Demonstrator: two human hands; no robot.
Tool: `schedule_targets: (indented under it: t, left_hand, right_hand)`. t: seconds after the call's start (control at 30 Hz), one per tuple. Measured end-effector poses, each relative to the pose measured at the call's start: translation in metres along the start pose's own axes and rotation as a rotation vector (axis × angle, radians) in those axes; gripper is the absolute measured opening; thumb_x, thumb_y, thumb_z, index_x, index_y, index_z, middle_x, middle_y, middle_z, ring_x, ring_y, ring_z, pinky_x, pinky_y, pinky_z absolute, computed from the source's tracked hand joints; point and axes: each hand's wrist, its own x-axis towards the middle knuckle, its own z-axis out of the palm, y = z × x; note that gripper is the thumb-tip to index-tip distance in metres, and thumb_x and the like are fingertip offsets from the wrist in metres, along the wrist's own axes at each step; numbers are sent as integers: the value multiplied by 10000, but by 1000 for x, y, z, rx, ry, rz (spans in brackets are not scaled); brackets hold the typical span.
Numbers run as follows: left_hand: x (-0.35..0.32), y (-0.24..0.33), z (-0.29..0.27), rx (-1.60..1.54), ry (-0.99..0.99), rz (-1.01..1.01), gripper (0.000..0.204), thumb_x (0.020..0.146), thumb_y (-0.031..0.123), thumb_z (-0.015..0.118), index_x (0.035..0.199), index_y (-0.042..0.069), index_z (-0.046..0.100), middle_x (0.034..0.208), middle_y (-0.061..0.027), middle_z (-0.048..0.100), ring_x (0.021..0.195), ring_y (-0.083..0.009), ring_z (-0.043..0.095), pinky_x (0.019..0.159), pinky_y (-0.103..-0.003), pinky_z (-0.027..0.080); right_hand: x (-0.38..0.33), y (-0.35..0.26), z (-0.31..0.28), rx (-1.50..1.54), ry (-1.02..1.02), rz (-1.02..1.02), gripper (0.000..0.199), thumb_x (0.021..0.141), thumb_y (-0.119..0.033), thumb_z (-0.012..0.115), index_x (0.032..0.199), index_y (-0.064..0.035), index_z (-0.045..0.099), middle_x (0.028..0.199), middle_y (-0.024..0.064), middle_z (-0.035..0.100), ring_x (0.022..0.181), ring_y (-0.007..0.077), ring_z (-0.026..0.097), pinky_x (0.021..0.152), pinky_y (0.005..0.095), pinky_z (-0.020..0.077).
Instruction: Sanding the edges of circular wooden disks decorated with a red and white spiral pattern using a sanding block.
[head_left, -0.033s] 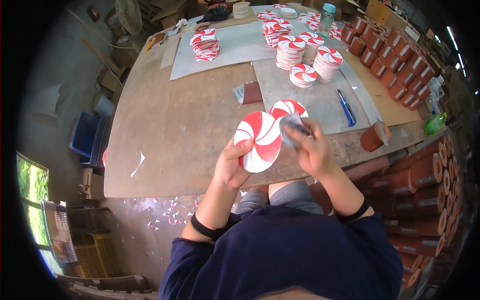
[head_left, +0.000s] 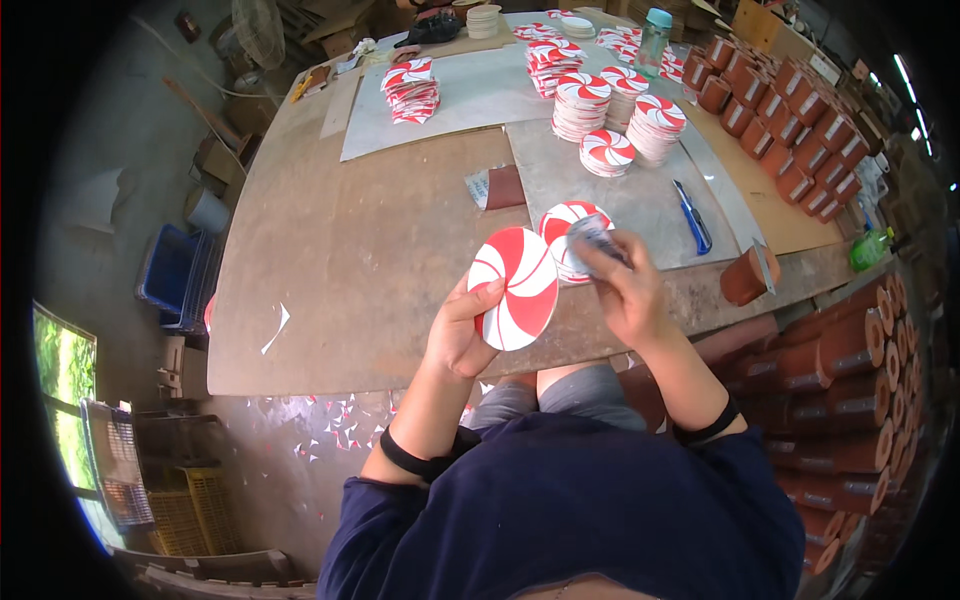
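Observation:
My left hand [head_left: 468, 318] pinches a round disc [head_left: 513, 290] with a red and white swirl, thumb on its face, above the near part of the table. In my right hand [head_left: 630, 290] is a folded piece of sandpaper [head_left: 592, 236], its grey printed back showing. It is just right of the held disc and apart from it. Behind the hands, a low stack of swirl discs [head_left: 570, 213] is partly hidden by the sandpaper. Farther off on the table lies another sandpaper piece [head_left: 505, 187], brown on one part and grey on the other.
Several stacks of swirl discs [head_left: 607, 150] stand toward the back right. A blue utility knife [head_left: 692, 218] lies right of my hands, near a brown cylinder [head_left: 742, 277]. Brown cylinders [head_left: 785, 140] are piled at right. A bottle [head_left: 654, 45] stands far back. Paper scraps [head_left: 340, 420] litter the floor.
The sandpaper and my right hand have shifted slightly right, away from the held disc. The disc in my left hand has tipped and lowered a little.

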Motion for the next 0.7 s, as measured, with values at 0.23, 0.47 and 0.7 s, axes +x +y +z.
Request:
schedule_targets:
  t: [0.23, 0.47, 0.7]
  left_hand:
    - [0, 2, -3, 75, -30, -11, 430, 761, 51, 558, 1142, -49, 386, 1068, -140, 519, 952, -211, 533, 826, -325, 435]
    - [1, 10, -7, 245, -84, 6, 448, 680, 23, 625, 1082, -50, 441, 964, -130, 569, 859, -204, 573, 766, -316, 463]
    - [1, 14, -14, 298, -81, -6, 443, 664, 11, 625, 1067, -44, 450, 940, -124, 576, 837, -204, 580, 754, -308, 469]
  right_hand:
    - [3, -14, -3, 72, -71, -176, 483, 593, 66, 513, 1040, -105, 580, 947, 149, 497, 805, 277, 542, 666, 319, 456]
    - [7, -26, -11, 173, -108, -155, 483, 578, 93, 517, 1024, -80, 580, 959, 146, 485, 827, 285, 537, 697, 314, 454]
    - [4, -22, -9, 146, -66, -118, 487, 592, 107, 523, 1040, -78, 570, 944, 133, 488, 782, 275, 542, 667, 303, 445]
